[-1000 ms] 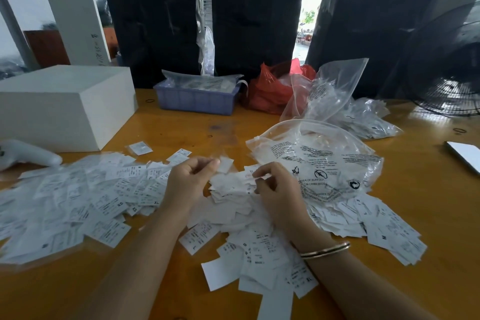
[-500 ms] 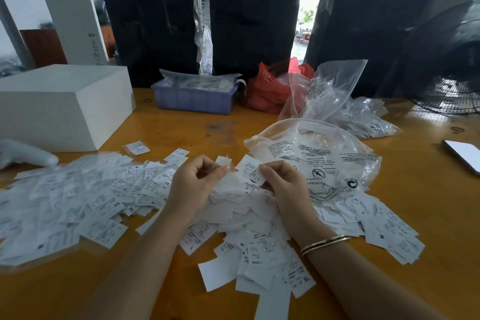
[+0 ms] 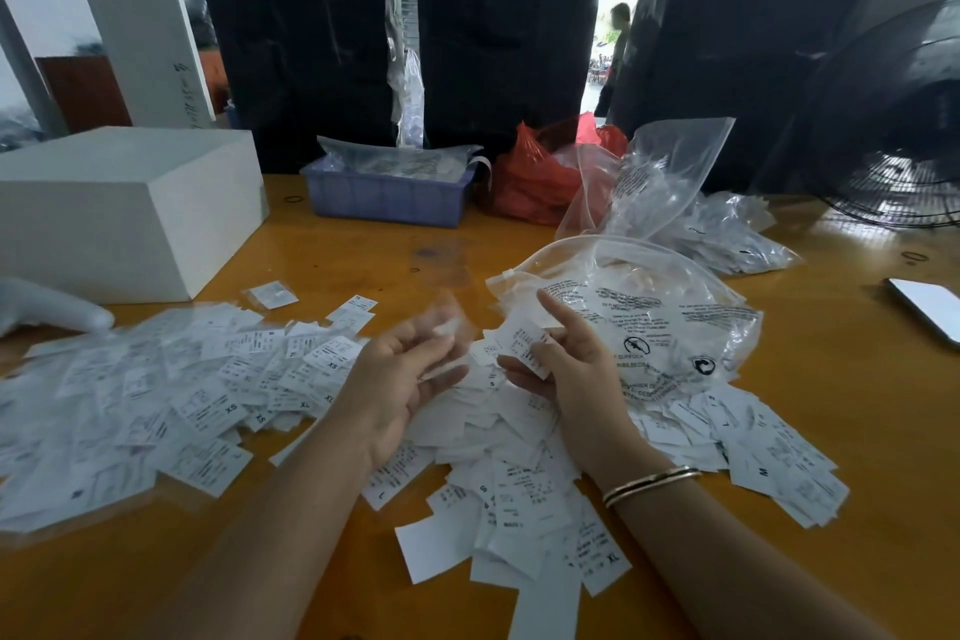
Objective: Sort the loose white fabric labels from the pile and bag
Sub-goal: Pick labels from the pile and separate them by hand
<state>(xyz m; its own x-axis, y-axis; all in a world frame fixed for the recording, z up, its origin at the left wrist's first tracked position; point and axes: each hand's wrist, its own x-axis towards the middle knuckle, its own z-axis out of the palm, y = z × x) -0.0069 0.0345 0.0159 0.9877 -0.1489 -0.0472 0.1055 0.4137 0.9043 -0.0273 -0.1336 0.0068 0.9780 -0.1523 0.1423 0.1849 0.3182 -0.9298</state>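
Right hand (image 3: pixel 558 369): pinches one label (image 3: pixel 522 343), forefinger raised. Left hand (image 3: pixel 400 374): blurred, grip unclear. Pile (image 3: pixel 498 463) beneath both; bag (image 3: pixel 649 322) just right; bare table (image 3: pixel 857 405) beyond.

We see small white rectangular fabric labels (image 3: pixel 509 494) printed with black text and size letters, spread over a glossy orange-yellow wooden table (image 3: pixel 841 400). The clear plastic bag (image 3: pixel 649 312) carries black printed warnings. Behind sit a pale purple ribbed plastic tray (image 3: pixel 387 198), a red crumpled plastic bag (image 3: pixel 530 182) and a plain white rectangular box (image 3: pixel 130 213).
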